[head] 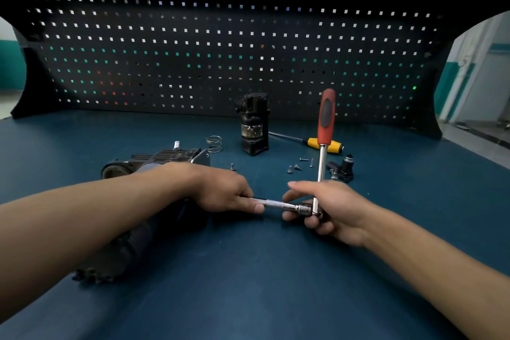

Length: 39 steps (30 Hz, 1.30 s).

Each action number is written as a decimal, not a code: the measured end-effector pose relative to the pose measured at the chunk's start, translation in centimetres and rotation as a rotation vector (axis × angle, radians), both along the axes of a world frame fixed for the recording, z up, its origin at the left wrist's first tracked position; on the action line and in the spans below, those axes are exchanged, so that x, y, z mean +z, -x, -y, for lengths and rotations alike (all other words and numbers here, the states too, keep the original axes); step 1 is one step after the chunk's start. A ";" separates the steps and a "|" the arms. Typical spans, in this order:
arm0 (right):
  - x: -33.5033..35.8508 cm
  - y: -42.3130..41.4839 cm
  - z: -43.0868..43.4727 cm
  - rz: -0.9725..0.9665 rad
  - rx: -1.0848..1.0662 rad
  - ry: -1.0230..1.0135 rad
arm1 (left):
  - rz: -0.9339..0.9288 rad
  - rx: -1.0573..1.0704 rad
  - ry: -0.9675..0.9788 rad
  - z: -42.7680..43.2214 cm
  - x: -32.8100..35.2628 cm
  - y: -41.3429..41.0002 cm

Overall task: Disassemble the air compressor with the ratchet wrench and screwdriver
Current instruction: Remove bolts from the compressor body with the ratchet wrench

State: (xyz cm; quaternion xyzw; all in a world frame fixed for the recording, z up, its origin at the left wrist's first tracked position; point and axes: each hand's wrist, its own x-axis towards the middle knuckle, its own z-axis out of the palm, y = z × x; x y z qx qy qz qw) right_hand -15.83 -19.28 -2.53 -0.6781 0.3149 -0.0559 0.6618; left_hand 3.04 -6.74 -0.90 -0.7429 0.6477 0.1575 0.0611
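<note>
Presently: both hands grip the red-handled chrome ratchet wrench (321, 163) above the blue bench top (248, 284).
The left hand (229, 190) pinches the knurled chrome extension bar (277, 204), and its fingers hide the bar's far tip. The right hand (328, 210) curls round the ratchet head and covers most of it. The dark grey air compressor body (160, 156) lies on the bench under the left forearm, largely concealed. The yellow-handled screwdriver (324, 143) lies behind the wrench shaft, which partly crosses it.

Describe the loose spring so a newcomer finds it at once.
Start at the black pegboard behind the blue bench. An upright black canister stands before it; just left of that lies the spring, the only bare wire coil, unlike the small solid screws nearby.
</note>
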 end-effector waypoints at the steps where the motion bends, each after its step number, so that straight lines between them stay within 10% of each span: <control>1: 0.0 0.0 0.1 0.003 -0.001 -0.022 | -0.001 -0.001 0.002 0.0 0.0 0.0; 13: -0.2 -0.2 1.0 0.071 0.026 -0.257 | -0.033 0.006 0.038 0.0 0.1 -0.2; 31: -2.3 0.8 2.4 0.359 0.340 1.086 | -0.098 0.001 0.073 -0.2 0.1 -0.1; 39: -2.1 0.9 2.2 0.420 0.389 1.128 | -0.160 -0.040 0.134 -0.2 0.3 -0.3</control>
